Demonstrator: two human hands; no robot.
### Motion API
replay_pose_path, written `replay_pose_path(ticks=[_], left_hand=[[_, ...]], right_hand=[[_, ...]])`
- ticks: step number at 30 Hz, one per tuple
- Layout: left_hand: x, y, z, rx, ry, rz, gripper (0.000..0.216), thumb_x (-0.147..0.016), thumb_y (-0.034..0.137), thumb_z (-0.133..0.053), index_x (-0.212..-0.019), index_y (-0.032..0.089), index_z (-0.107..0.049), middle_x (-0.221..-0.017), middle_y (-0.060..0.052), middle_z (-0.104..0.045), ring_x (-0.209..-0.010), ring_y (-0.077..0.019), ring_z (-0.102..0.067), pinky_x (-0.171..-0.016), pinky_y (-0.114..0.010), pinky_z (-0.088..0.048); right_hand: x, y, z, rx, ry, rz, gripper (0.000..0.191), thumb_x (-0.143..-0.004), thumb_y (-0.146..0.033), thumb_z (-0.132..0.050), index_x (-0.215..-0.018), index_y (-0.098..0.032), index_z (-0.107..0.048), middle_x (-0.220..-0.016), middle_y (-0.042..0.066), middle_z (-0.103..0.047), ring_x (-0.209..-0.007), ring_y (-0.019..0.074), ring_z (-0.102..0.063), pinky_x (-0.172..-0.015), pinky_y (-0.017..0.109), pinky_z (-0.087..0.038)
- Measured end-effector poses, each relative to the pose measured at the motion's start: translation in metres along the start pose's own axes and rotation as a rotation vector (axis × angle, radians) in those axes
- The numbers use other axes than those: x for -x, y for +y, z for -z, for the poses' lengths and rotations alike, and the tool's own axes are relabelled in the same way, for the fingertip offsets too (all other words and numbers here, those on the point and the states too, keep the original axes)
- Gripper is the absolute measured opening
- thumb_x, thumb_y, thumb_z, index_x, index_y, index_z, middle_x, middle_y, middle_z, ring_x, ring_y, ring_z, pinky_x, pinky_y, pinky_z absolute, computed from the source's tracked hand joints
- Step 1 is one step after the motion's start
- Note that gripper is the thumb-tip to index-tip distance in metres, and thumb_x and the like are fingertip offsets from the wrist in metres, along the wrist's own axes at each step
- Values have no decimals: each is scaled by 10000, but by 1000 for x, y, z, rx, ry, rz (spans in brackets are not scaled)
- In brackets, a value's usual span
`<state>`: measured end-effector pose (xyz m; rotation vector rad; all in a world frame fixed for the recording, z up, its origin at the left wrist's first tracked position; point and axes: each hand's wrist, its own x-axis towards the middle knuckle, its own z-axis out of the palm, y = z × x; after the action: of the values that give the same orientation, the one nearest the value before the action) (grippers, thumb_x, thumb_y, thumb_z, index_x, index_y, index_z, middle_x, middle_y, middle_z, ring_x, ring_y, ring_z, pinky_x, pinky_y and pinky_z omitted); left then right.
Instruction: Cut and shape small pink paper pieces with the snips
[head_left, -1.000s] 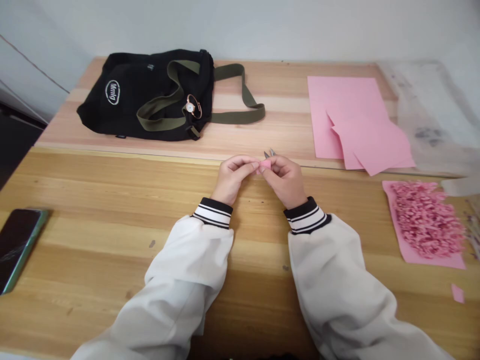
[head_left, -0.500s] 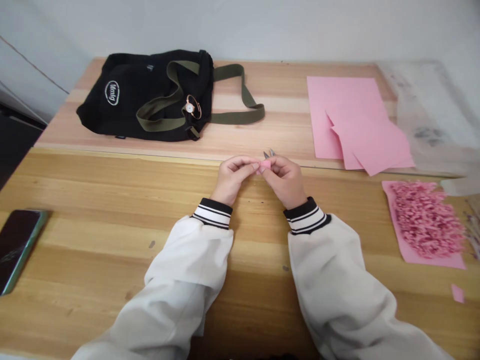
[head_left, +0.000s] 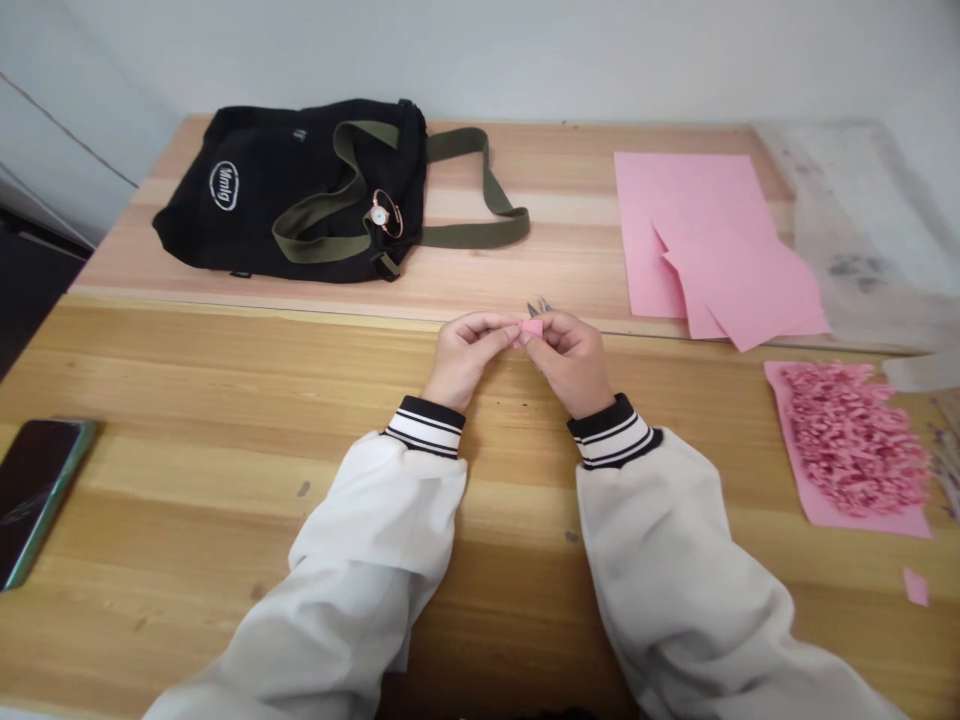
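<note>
Between my two hands, at the middle of the table, is a small piece of pink paper (head_left: 532,327). My left hand (head_left: 466,350) pinches its left side between thumb and forefinger. From the other side my right hand (head_left: 571,358) grips it, thumb in front and fingers curled behind. Two pointed metal tips (head_left: 538,306), perhaps of scissors, stick out just beyond my right fingers; the rest of that tool is hidden, and I cannot tell whether my hand touches it.
A black bag (head_left: 300,190) with green straps lies at the back left, a watch (head_left: 381,215) on it. Pink paper sheets (head_left: 697,210) overlap at the back right, beside clear plastic (head_left: 862,230). Curled pink pieces (head_left: 855,440) are heaped at right, near a pink scrap (head_left: 915,586). A phone (head_left: 41,495) lies left.
</note>
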<state>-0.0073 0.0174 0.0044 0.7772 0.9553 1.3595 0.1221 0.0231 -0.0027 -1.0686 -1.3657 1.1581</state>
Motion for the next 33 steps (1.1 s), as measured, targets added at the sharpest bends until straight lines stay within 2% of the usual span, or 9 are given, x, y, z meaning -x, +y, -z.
replay_pose_path(ticks=[10, 17, 33], left_hand=[[0, 0, 1, -15, -2, 3, 190, -535, 239, -834, -658, 156, -716, -626, -3, -680, -623, -106, -611, -728, -282, -497], [1, 2, -1, -35, -17, -4, 192, -568, 293, -825, -618, 156, -701, -597, 5, -661, -598, -88, -579, -689, -254, -478], [0, -1, 0, -73, -4, -29, 258, -530, 354, -849, -611, 160, -701, -600, 6, -671, -599, -91, -590, -686, -250, -496]], right_hand=[[0, 2, 0, 19, 7, -5, 209, -725, -382, -698, -667, -211, -592, -541, -40, -563, -561, 117, -552, -655, 340, -568], [0, 0, -1, 15, -6, -1, 210, -733, -386, -694, -671, -213, -593, -549, -33, -557, -569, 125, -559, -669, 356, -575], [1, 2, -1, 27, 9, 3, 218, -731, -392, -688, -658, -216, -583, -519, -42, -511, -563, 124, -544, -682, 365, -583]])
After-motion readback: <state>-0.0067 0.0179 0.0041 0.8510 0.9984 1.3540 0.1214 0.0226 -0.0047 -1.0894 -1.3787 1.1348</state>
